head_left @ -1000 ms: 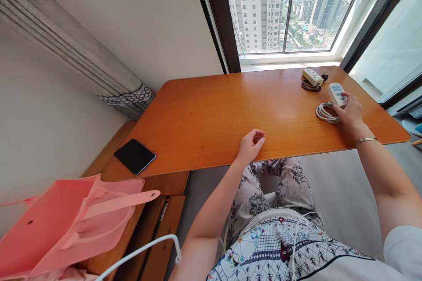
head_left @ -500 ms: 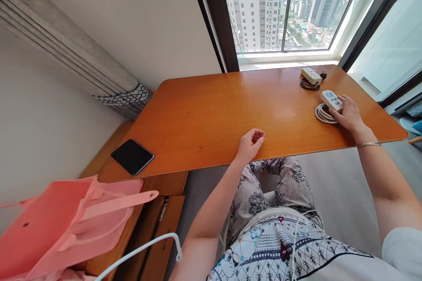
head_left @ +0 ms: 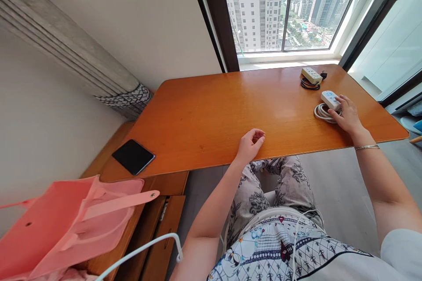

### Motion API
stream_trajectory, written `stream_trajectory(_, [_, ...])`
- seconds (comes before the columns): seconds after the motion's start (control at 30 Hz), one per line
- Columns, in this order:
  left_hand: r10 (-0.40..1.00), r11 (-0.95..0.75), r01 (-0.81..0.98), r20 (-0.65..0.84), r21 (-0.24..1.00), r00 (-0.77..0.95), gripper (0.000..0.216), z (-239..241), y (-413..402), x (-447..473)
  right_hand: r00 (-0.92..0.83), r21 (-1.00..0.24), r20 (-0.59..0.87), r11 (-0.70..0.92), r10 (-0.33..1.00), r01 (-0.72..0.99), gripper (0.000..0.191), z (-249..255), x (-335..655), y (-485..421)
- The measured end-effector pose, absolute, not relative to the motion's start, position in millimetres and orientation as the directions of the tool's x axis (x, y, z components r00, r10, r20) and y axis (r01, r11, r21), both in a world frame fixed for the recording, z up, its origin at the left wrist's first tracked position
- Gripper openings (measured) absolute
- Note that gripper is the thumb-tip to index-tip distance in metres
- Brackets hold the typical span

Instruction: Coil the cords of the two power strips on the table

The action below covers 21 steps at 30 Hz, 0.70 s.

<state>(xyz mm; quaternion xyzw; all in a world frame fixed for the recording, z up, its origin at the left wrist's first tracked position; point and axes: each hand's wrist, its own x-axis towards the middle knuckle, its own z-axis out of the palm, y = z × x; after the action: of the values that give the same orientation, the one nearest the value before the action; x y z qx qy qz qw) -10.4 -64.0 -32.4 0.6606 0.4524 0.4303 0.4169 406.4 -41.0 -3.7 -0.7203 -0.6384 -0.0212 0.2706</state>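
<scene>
Head view: right hand [head_left: 347, 116] is touching the power strip [head_left: 329, 98] near the right edge of the table [head_left: 204, 114]; whether gripping, I cannot tell. Left hand [head_left: 249, 144] is resting empty, half-curled, at the front edge. Strip is looking light, rigid, best pinched across its sides; cord coil [head_left: 319, 112] seeming floppy.

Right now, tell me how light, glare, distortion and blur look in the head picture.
Head view: daylight comes through the window, leaving a pale sheen on the wooden table; head view: the curtain at left looks dimmer; head view: the window frame leans; head view: the right hand and white power strip show no obvious motion blur.
</scene>
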Motion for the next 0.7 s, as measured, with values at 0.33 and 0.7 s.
stream_trajectory(0.33, [0.955, -0.248, 0.247, 0.192, 0.937, 0.227, 0.015, -30, -65, -11, 0.511, -0.613, 0.329, -0.232, 0.794, 0.756, 0.057, -18, 421, -36])
stream_trajectory(0.7, [0.952, -0.261, 0.255, 0.206, 0.931, 0.225, 0.016, -30, -66, -11, 0.483, -0.567, 0.391, -0.208, 0.784, 0.797, 0.059, -19, 412, -41])
